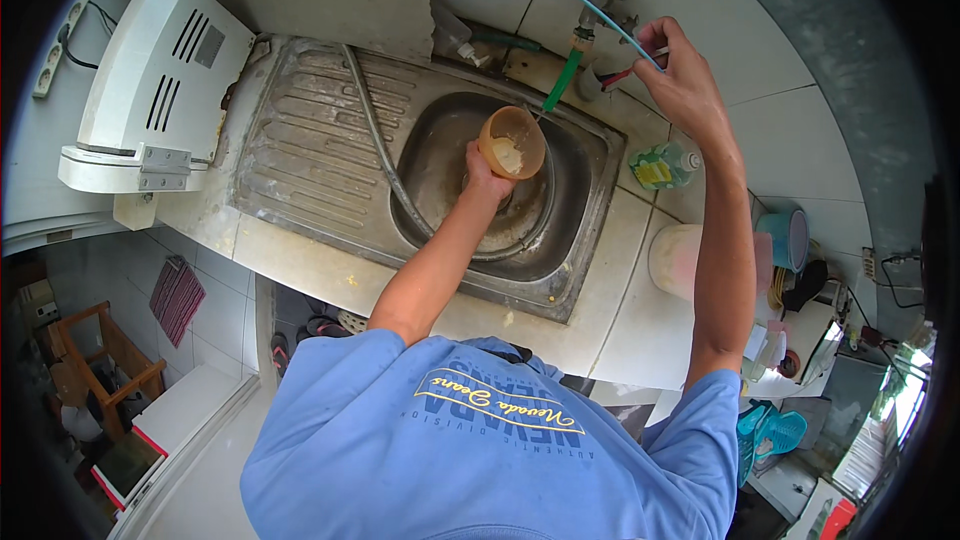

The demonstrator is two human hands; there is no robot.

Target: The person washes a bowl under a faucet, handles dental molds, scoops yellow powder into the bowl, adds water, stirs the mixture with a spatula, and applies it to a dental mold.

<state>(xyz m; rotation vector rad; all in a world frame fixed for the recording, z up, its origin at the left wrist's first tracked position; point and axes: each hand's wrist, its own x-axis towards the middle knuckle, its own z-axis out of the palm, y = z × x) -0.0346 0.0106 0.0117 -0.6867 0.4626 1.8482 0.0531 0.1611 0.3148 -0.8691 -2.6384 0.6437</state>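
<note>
Over the sink basin [430,135], my left hand [484,176] is wrapped round the lower side of an orange-brown cup [531,140]. Its mouth is tilted so that some whitish stuff [507,156] shows inside. My right hand [684,80] is raised at the back right, beside the tap. Its fingers are pinched on a thin light-blue stick [608,22], which slants up to the left past the tap; its kind cannot be told. Just below those fingers, a small whitish holder [592,82] with something red in it stands against the wall.
A wall tap [598,0] has a green hose end [563,82] pointing at the basin. A grey hose [372,120] crosses the ribbed drainboard [310,140] into the sink. Right of it stand a green-labelled bottle [664,166] and a pale tub [675,258]. A white appliance [160,70] stands left.
</note>
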